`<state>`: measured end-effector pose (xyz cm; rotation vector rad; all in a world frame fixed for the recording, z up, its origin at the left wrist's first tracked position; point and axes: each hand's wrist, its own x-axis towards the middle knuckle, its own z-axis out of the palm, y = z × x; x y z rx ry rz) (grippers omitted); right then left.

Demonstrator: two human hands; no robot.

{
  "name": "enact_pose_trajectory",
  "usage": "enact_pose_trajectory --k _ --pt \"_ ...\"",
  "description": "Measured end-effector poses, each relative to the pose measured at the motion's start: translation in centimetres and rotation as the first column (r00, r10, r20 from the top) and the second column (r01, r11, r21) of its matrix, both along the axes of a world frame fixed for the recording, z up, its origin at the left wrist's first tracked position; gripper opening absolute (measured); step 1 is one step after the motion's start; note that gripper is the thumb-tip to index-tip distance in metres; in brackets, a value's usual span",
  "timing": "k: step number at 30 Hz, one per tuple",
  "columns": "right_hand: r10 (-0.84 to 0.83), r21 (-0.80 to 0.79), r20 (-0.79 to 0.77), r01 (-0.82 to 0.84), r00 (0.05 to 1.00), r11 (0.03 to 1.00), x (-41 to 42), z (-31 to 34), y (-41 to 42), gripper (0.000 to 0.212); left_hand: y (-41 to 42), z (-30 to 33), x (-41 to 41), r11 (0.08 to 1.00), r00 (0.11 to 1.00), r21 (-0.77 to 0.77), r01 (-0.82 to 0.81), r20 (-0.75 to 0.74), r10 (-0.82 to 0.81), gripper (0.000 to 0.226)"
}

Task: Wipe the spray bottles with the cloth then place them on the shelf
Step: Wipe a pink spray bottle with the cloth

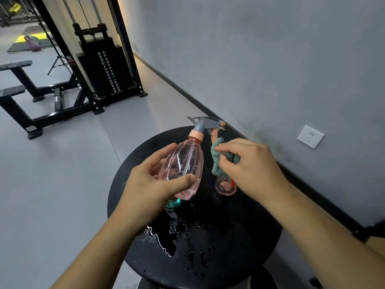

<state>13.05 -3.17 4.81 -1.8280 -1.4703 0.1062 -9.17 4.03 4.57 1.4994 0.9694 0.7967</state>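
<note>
My left hand (154, 180) grips a clear pink spray bottle (184, 163) with a grey trigger head, holding it tilted above the round black table (239, 247). To its right, my right hand (250, 163) pinches a bunched teal cloth (218, 161), a short gap away from the bottle. A second pink bottle (225, 186) lies on the table under the cloth and my right hand, mostly hidden. A teal object (173, 203) peeks out below my left hand; I cannot tell what it is.
Water drops and a puddle (166, 245) spread over the near part of the table. A grey wall with a white socket (310, 136) runs along the right. A black weight machine (104, 65) and benches stand on the grey floor at the far left.
</note>
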Motion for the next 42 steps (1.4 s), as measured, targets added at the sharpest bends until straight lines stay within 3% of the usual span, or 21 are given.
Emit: enact_pose_trajectory --k 7,12,17,23,28,34,42 --pt "-0.048 0.082 -0.023 0.049 0.999 0.995 0.2 0.4 0.2 0.028 -0.3 -0.5 0.2 0.998 0.998 -0.007 0.063 -0.03 -0.063 0.076" --pt "0.025 -0.027 0.029 -0.024 0.999 0.999 -0.1 -0.4 0.0 0.026 0.2 -0.5 0.2 0.999 1.0 -0.041 0.006 0.014 -0.006 0.076" --pt "-0.015 0.052 -0.005 0.015 1.0 0.999 0.4 0.1 0.1 0.028 -0.1 -0.7 0.3 0.997 0.999 -0.051 0.053 0.013 -0.052 0.073" --pt "0.047 -0.065 0.01 -0.047 0.999 0.997 0.4 -0.4 -0.1 0.028 0.2 -0.9 0.3 0.997 0.999 -0.07 0.018 0.031 -0.016 0.075" --pt "-0.013 0.028 -0.025 0.014 1.0 1.0 0.7 0.1 0.0 0.028 -0.2 -0.6 0.6 0.994 0.998 -0.098 0.047 0.05 -0.042 0.072" --pt "0.019 -0.06 -0.026 -0.02 0.999 0.998 0.2 -0.9 -0.2 0.026 -0.2 -0.6 0.5 0.985 0.998 -0.171 0.03 0.065 -0.019 0.075" --pt "-0.003 0.028 -0.091 0.006 0.996 1.0 -0.3 -0.8 -0.2 0.026 0.1 -0.8 0.5 0.964 0.991 -0.259 0.06 0.129 -0.027 0.079"
